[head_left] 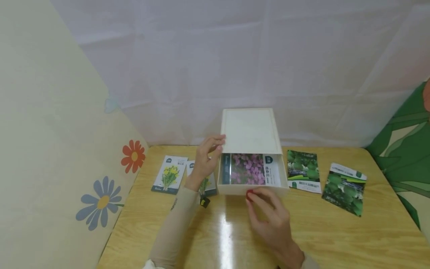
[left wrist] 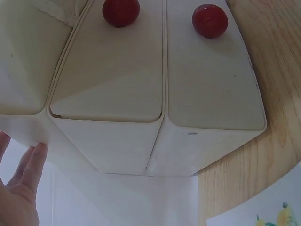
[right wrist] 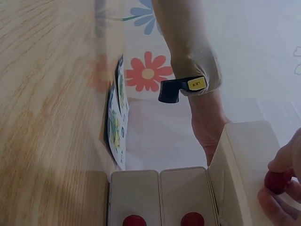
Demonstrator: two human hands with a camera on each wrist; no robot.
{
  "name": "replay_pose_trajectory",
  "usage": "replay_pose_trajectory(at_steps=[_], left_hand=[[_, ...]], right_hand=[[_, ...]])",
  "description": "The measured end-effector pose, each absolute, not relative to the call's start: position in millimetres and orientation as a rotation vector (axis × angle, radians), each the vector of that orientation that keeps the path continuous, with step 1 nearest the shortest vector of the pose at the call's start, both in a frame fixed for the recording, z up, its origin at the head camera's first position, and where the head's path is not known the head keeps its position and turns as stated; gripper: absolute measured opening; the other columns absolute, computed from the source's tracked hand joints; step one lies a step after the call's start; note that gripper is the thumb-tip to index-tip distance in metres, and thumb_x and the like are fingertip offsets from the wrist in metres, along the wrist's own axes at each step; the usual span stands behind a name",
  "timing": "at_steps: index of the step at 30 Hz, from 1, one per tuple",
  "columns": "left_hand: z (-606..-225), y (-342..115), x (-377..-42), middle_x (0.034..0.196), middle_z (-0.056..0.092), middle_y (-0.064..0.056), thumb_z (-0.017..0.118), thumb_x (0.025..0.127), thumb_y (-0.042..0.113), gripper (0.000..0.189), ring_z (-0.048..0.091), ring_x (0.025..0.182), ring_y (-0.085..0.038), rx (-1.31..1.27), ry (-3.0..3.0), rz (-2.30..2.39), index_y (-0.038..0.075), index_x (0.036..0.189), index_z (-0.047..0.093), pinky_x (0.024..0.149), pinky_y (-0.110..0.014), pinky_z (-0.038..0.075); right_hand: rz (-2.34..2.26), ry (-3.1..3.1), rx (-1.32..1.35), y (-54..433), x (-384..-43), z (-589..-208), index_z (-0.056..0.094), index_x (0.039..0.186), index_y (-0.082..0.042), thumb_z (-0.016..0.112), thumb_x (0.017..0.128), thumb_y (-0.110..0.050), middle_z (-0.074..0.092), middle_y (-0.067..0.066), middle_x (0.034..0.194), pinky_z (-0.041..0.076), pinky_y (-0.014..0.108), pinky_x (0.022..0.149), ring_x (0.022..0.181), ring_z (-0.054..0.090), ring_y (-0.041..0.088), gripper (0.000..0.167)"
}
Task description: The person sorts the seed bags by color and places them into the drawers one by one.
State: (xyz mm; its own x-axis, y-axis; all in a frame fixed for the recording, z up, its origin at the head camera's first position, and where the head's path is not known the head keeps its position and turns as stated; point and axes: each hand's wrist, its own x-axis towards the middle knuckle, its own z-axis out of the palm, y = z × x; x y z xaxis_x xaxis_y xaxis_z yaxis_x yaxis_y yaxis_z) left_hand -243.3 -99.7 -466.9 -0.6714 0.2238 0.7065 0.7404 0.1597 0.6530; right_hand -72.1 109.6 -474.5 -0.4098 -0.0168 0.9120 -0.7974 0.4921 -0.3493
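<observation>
1. Right hand point(head_left: 271, 216) pinches the red knob point(head_left: 249, 195) of the top drawer point(head_left: 231, 190) — drawer juts from the box point(head_left: 250, 130) toward the near side.
2. Left hand point(head_left: 206, 157) — fingers loosely extended — touches the box's left side.
3. Purple packet point(head_left: 248, 170) lies in the drawer; yellow packets point(head_left: 169, 176) left, green packets point(head_left: 304, 168) right, on the table point(head_left: 336, 239).

"Was any lettering legible?"
"Barely. The purple-flower packet point(head_left: 248, 170) in the drawer point(head_left: 231, 190) bore Chinese characters, the large line seemingly ending in 花."
"And the yellow-flower packets point(head_left: 170, 175)?"
"Printed, but too small to read. So were the green-leaf packets point(head_left: 304, 170)."
"The yellow label point(right wrist: 197, 84) on the black wrist strap point(right wrist: 170, 90)?"
"It carried tiny dark marks, illegible."
</observation>
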Motion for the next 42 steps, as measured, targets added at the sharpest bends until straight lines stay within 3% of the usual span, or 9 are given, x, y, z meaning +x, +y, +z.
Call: replay_pose_trajectory(at_steps=[10, 18, 27, 35, 42], left_hand=[[-464, -95, -239, 0.131, 0.067, -0.030, 0.060, 0.099, -0.011, 0.015, 0.065, 0.123, -0.048, -0.864, -1.994, -1.540, -0.010, 0.111, 0.068, 0.098, -0.037, 0.064], [-436, -92, -220, 0.126, 0.067, -0.035, 0.058, 0.096, -0.014, 0.014, 0.065, 0.119, -0.052, -0.888, -1.971, -1.545, -0.014, 0.108, 0.066, 0.098, -0.037, 0.064], [-437, -91, -220, 0.125, 0.067, -0.035, 0.058, 0.097, -0.014, 0.012, 0.066, 0.117, -0.052, -0.894, -1.952, -1.546, -0.015, 0.107, 0.066, 0.098, -0.034, 0.064], [-437, -91, -221, 0.125, 0.067, -0.035, 0.058, 0.097, -0.013, 0.012, 0.066, 0.119, -0.050, -0.883, -1.966, -1.545, -0.014, 0.107, 0.066, 0.099, -0.034, 0.064], [-463, -94, -239, 0.128, 0.068, -0.032, 0.059, 0.097, -0.012, 0.014, 0.065, 0.121, -0.050, -0.868, -1.963, -1.528, -0.011, 0.109, 0.068, 0.097, -0.036, 0.064]], right_hand=[[1.033, -1.774, 0.681, 110, -81, -474, 0.078, 0.095, 0.008, 0.075, 0.092, -0.007, 0.072, 0.027, 0.100, 0.057, 0.018, 0.103, 0.088, 0.070, 0.037, 0.016], [1.059, -1.825, 0.675, 114, -88, -477, 0.079, 0.100, 0.006, 0.078, 0.086, -0.003, 0.072, 0.025, 0.105, 0.056, 0.016, 0.105, 0.092, 0.071, 0.036, 0.016], [1.064, -1.857, 0.669, 115, -98, -478, 0.079, 0.103, 0.005, 0.079, 0.081, 0.000, 0.073, 0.024, 0.108, 0.056, 0.017, 0.105, 0.095, 0.071, 0.037, 0.022], [1.042, -1.858, 0.663, 115, -103, -478, 0.079, 0.105, 0.005, 0.078, 0.090, -0.006, 0.073, 0.024, 0.110, 0.054, 0.017, 0.107, 0.097, 0.071, 0.037, 0.019], [1.024, -1.903, 0.650, 116, -107, -479, 0.079, 0.110, 0.005, 0.077, 0.095, -0.007, 0.073, 0.023, 0.115, 0.053, 0.016, 0.110, 0.101, 0.071, 0.037, 0.020]])
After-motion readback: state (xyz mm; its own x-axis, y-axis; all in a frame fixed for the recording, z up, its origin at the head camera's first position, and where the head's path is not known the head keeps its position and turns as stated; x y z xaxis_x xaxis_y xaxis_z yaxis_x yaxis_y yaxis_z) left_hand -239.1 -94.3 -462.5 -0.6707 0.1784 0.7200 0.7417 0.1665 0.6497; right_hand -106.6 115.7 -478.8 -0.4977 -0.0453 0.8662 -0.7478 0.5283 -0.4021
